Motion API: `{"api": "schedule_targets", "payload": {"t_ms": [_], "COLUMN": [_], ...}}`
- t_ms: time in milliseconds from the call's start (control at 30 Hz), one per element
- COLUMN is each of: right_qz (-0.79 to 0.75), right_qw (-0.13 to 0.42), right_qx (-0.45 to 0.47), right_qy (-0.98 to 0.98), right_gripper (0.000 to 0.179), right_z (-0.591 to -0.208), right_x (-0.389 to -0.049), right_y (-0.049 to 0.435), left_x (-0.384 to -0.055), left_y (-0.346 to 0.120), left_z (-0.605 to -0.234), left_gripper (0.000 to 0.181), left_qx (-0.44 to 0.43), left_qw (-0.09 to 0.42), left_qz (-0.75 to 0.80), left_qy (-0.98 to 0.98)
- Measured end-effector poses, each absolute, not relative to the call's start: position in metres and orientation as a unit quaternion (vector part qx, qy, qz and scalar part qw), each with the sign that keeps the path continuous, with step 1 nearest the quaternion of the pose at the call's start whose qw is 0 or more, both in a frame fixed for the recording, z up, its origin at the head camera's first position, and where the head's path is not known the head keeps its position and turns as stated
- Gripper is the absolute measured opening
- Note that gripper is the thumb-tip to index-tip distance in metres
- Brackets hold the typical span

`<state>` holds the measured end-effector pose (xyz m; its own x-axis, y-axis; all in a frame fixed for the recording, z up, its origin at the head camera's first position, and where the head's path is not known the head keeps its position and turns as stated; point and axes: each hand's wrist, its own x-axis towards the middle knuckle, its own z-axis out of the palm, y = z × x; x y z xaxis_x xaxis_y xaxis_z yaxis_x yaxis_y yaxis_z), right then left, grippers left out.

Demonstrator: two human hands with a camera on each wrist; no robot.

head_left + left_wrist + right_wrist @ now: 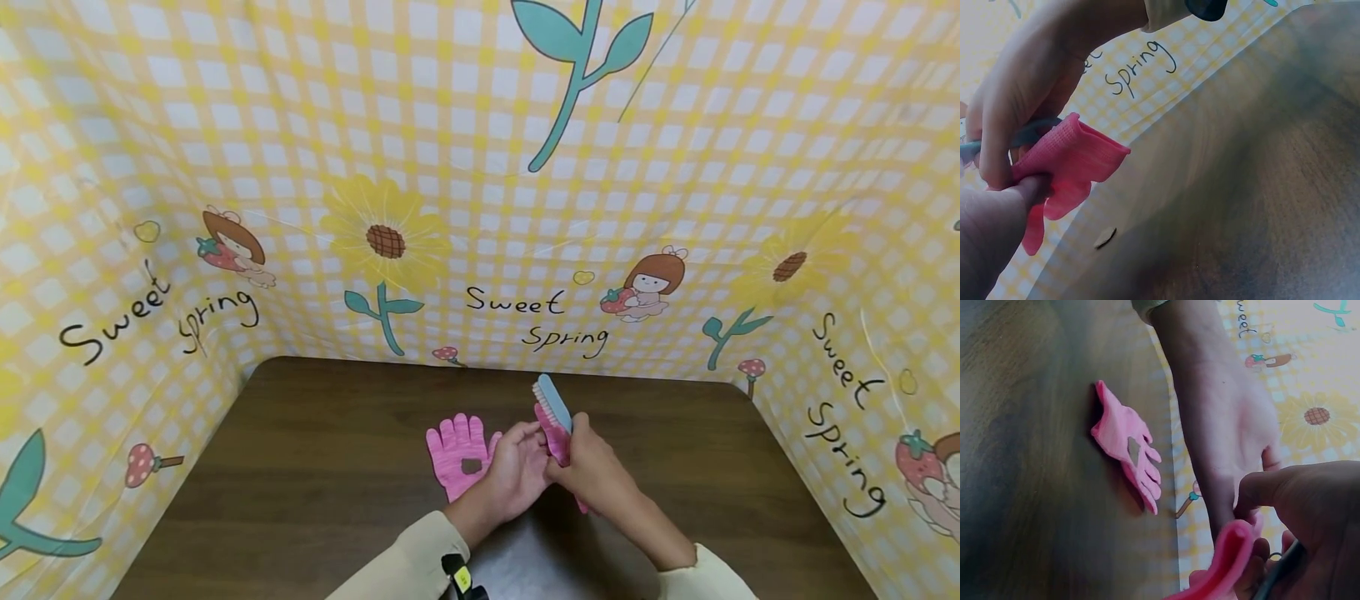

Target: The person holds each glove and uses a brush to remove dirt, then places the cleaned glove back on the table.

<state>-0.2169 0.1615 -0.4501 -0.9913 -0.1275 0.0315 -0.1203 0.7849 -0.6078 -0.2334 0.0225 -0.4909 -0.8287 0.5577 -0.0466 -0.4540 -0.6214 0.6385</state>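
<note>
My right hand (600, 471) grips a blue scrub brush (557, 402) with pale bristles facing left. Against those bristles stands a pink knit glove (555, 437), its cuff (1100, 150) hanging below the hands in the left wrist view. Palm up, my left hand (517, 471) holds this glove from the left, its fingertips partly hidden behind the fabric and the right hand. A second pink glove (456, 437) lies flat on the table to the left, fingers pointing away, with a grey-brown patch (471, 466) on it.
The dark wooden table (315, 467) is enclosed at the back and both sides by a yellow checked cloth (480, 208) printed with flowers and lettering. A black strap device (461, 575) sits on the left wrist.
</note>
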Motion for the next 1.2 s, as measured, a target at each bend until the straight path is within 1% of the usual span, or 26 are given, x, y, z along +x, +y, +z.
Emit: {"api": "schedule_targets", "payload": {"t_ms": [100,300,467,567,767,867,1067,1200], "right_qz": [-0.299,-0.284,-0.274,-0.26,-0.204,-0.195,-0.187,-0.181], "right_qw": [-0.008,-0.028,-0.046,-0.071,-0.155,-0.18,-0.211,-0.211], "right_qx": [-0.069,-0.066,-0.069,-0.08,-0.117,-0.123,-0.11,-0.094], "right_qy": [0.952,0.956,0.958,0.96,0.959,0.956,0.953,0.956], "right_gripper": [0.053,0.046,0.043,0.041,0.039,0.039,0.04,0.039], "right_z": [-0.453,-0.454,-0.455,-0.456,-0.461,-0.462,-0.46,-0.46], "right_x": [-0.219,-0.218,-0.217,-0.217,-0.217,-0.216,-0.214,-0.213], "right_y": [0.159,0.157,0.157,0.157,0.155,0.154,0.149,0.147], "left_x": [-0.234,-0.233,-0.234,-0.235,-0.236,-0.235,-0.235,-0.235], "left_y": [0.024,0.026,0.024,0.024,0.025,0.025,0.028,0.029], "left_z": [-0.492,-0.495,-0.496,-0.496,-0.498,-0.498,-0.498,-0.499], "left_gripper": [0.049,0.044,0.044,0.044,0.039,0.039,0.04,0.039], "left_qx": [0.07,0.054,0.064,0.067,0.059,0.057,0.055,0.049], "left_qw": [0.276,0.266,0.261,0.264,0.264,0.263,0.253,0.245], "left_qz": [0.9,0.904,0.905,0.906,0.909,0.91,0.914,0.915], "left_qy": [0.331,0.329,0.328,0.324,0.318,0.316,0.313,0.315]}}
